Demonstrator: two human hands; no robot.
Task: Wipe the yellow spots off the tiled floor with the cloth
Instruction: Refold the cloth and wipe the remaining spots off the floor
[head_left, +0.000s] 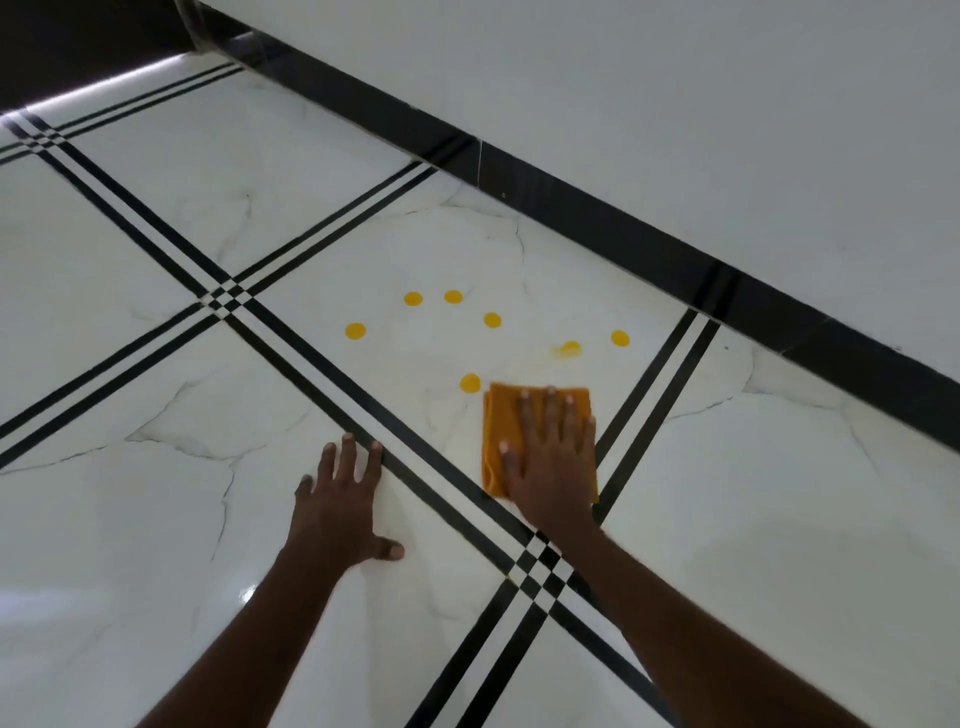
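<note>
Several round yellow spots lie on a white marbled floor tile (395, 249), among them one at the left (355, 331), one at the right (620, 338) and one near the cloth (470, 383). A smeared spot (567, 349) sits just beyond the cloth. The folded orange cloth (501, 415) lies flat on the tile. My right hand (550, 457) presses on it, palm down with fingers spread. To its left, my left hand (340, 512) rests flat on the neighbouring tile, fingers apart, holding nothing.
Black double stripes (291, 343) run between the tiles and cross near my right wrist (543, 564). A black skirting band (649, 249) edges the white wall (675, 104) behind the spots. A dark area (78, 36) lies at the far left.
</note>
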